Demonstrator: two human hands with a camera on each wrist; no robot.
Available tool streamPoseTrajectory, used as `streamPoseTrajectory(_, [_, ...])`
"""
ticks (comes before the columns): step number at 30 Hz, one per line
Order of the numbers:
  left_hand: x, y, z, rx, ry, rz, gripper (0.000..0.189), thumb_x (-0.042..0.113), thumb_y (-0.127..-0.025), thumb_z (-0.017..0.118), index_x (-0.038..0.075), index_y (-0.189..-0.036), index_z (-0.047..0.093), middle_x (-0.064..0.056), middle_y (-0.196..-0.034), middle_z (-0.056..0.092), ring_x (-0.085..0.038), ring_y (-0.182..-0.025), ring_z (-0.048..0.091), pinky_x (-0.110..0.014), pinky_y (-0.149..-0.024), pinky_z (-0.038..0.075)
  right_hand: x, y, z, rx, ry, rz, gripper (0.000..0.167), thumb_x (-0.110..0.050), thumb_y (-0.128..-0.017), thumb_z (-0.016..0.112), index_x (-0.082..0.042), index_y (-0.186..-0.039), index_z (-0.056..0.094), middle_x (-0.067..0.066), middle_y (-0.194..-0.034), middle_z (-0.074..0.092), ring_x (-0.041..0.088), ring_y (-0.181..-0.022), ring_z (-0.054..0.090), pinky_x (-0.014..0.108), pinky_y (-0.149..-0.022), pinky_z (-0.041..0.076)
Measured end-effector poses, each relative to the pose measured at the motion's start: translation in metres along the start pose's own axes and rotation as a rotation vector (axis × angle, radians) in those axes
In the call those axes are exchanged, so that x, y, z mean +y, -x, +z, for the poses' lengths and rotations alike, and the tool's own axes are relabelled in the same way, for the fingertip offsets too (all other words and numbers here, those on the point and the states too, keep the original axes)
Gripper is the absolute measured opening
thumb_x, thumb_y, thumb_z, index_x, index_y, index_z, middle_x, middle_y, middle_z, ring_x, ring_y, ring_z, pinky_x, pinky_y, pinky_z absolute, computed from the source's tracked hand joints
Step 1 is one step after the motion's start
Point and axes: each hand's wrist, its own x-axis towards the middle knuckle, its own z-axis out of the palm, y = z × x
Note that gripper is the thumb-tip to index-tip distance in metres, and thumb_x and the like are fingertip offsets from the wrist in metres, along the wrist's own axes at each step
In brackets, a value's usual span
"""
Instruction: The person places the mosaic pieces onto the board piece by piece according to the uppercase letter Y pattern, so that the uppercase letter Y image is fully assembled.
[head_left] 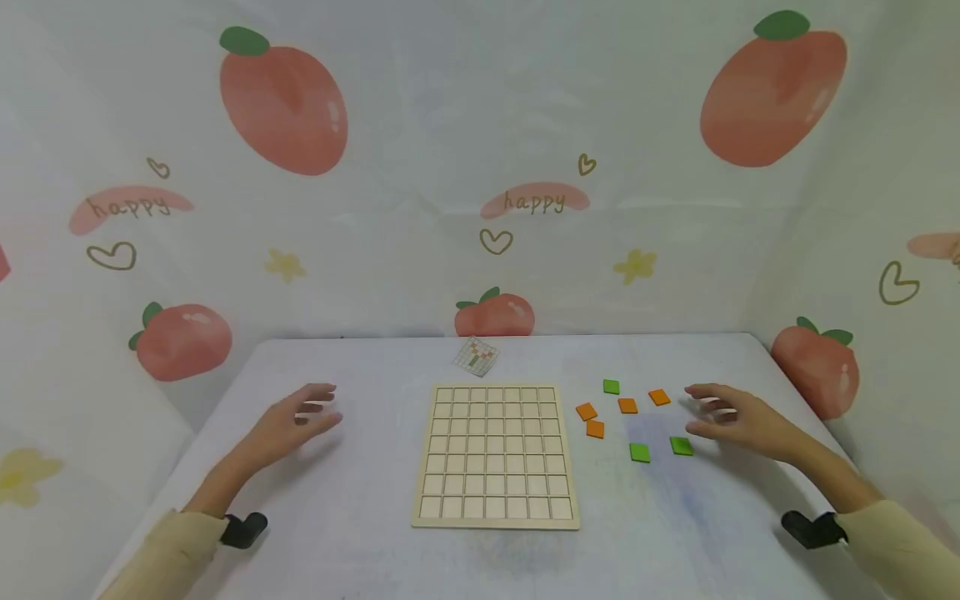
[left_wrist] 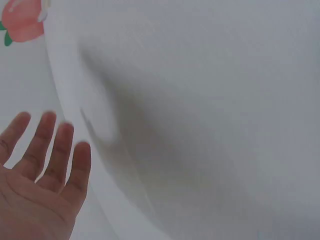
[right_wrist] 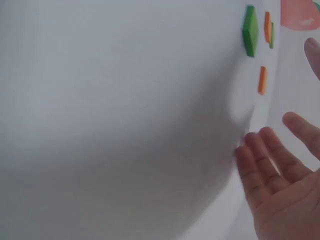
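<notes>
A square wooden grid board [head_left: 496, 523] lies flat at the middle of the table, its cells bare. To its right are scattered small square tiles, several orange ones [head_left: 596, 429] and three green ones [head_left: 640, 452]. My left hand [head_left: 291, 423] hovers over the table left of the board, fingers extended and holding nothing; the left wrist view shows the palm [left_wrist: 35, 205]. On the other side, my right hand [head_left: 738, 419] is held above the table just right of the tiles, nearest a green tile [head_left: 681, 446], with relaxed fingers and nothing in them.
Behind the board lies a small paper card [head_left: 476, 356] printed with a grid and coloured squares. The white table [head_left: 360, 533] backs onto a hanging cloth [head_left: 420, 125] with fruit prints, which also runs along both sides. Dark straps [head_left: 243, 530] sit at both wrists.
</notes>
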Motion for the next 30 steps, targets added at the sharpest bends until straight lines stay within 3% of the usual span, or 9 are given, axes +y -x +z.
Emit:
streamPoseTrajectory(5, [0.009,-0.003,0.012,-0.066,0.177,0.021,0.050,0.024,-0.096,0.074,0.000,-0.136,0.056,-0.016,-0.125,0.065,-0.035,-0.111,0.064,-0.042,-0.087,0.054,0.007,0.006,0.009,0.051,-0.076,-0.041,0.051,-0.018,-0.089,0.082,0.004,-0.129,0.061,0.019,-0.125,0.063,0.033,-0.107,0.063,0.025,-0.083,0.052])
streamPoseTrajectory(11, [0.024,-0.005,0.036,-0.092,0.281,0.007,0.053,0.024,-0.092,0.079,0.002,-0.135,0.058,-0.013,-0.125,0.065,-0.032,-0.112,0.064,-0.036,-0.089,0.054,0.008,0.014,0.020,0.115,-0.112,-0.074,0.045,-0.012,-0.084,0.085,0.003,-0.123,0.065,0.015,-0.118,0.066,0.011,-0.101,0.062,0.020,-0.081,0.051])
streamPoseTrajectory(13, [0.028,-0.006,0.042,-0.089,0.295,0.008,0.054,0.024,-0.090,0.080,0.003,-0.135,0.058,-0.012,-0.126,0.065,-0.031,-0.112,0.064,-0.036,-0.089,0.053,0.007,0.016,0.024,0.128,-0.135,-0.082,0.045,-0.010,-0.083,0.085,0.002,-0.122,0.066,0.015,-0.117,0.067,0.009,-0.100,0.062,0.020,-0.081,0.050])
streamPoseTrajectory(21, [0.037,-0.018,0.061,-0.136,0.293,0.062,0.056,0.023,-0.087,0.084,0.002,-0.133,0.060,-0.013,-0.126,0.063,-0.032,-0.113,0.063,-0.038,-0.091,0.053,0.003,0.020,0.036,0.169,-0.126,-0.115,0.049,-0.010,-0.080,0.088,0.001,-0.122,0.066,0.014,-0.115,0.068,0.007,-0.100,0.062,0.019,-0.081,0.049])
streamPoseTrajectory(30, [0.048,-0.029,0.073,-0.155,0.201,0.060,0.059,0.027,-0.083,0.087,0.005,-0.131,0.063,-0.009,-0.125,0.065,-0.028,-0.110,0.063,-0.040,-0.088,0.053,-0.003,0.013,0.045,0.175,-0.085,-0.137,0.050,-0.013,-0.075,0.091,-0.001,-0.118,0.069,0.010,-0.112,0.070,0.008,-0.096,0.063,0.022,-0.078,0.049])
